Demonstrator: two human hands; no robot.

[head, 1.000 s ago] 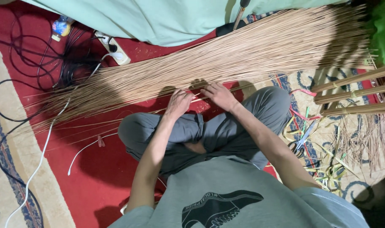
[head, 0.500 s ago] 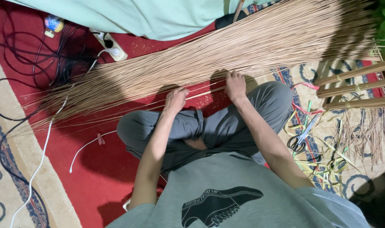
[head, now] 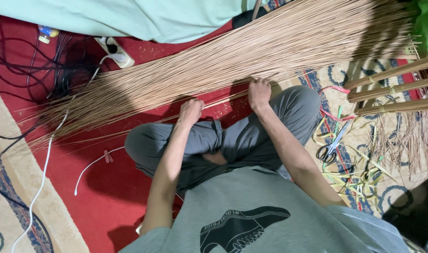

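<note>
Head cam: person sits cross-legged on red carpet [head: 106,197]. Left hand [head: 191,112] at approx 11 o'clock from knees, fingers curled narrow round a few thin sticks. Right hand [head: 259,92] at 12, fingers folded onto near edge of stick pile [head: 232,65], which slants from 9 up to 2. Scissors [head: 330,149] at 3. Power strip [head: 114,51] and pale sheet [head: 143,16] beyond, at 11.

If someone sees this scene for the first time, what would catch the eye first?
First, the big fan of thin brown sticks lying across the red carpet in front of the seated person. Both hands rest at its near edge: the left hand and the right hand. Scissors lie among green strips on the right.
</note>
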